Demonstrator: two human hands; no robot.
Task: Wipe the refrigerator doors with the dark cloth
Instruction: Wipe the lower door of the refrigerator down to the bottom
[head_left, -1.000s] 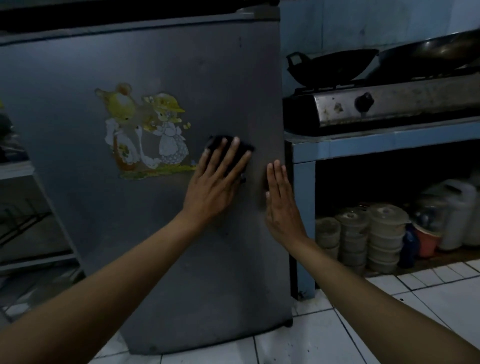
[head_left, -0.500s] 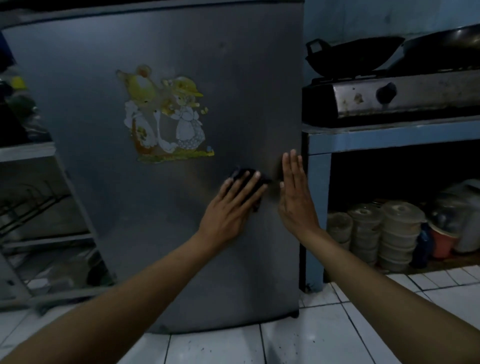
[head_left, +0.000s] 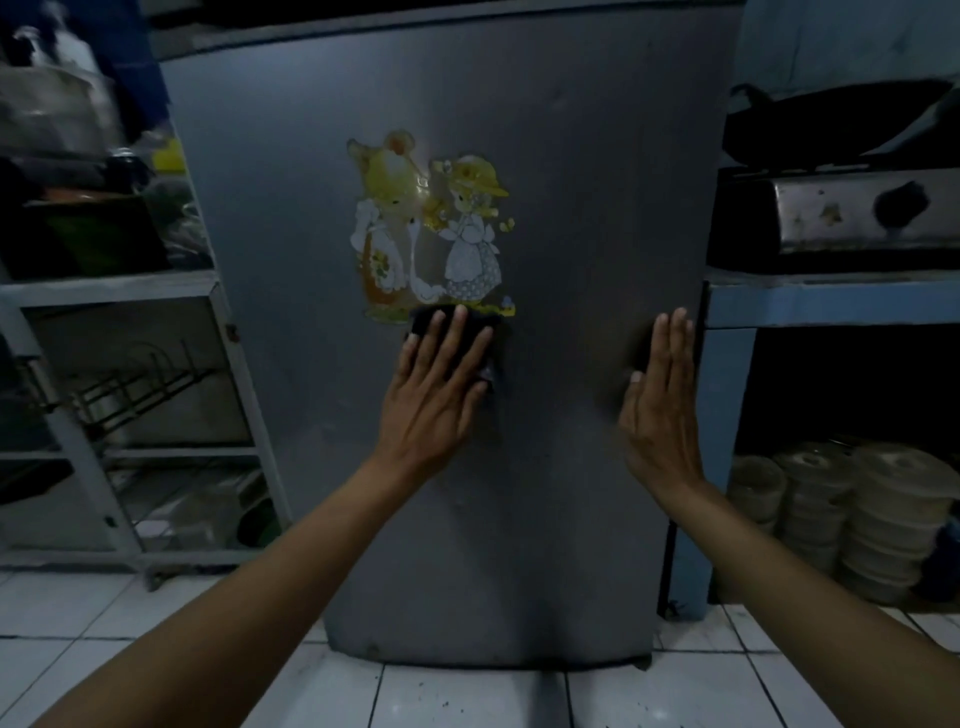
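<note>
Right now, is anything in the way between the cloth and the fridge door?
Nothing visible. The left hand presses the dark cloth flat against the refrigerator door, at the sticker's lower edge. The right hand rests flat nearby.

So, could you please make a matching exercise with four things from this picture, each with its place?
Things:
1. dark cloth
2. right hand
3. sticker
4. stacked containers

Places:
A. middle of the refrigerator door
B. under the blue counter, on the right
C. flat on the door near its right edge
D. under the left hand, pressed on the door

Pairs: 1-D, 2-C, 3-A, 4-B
</note>
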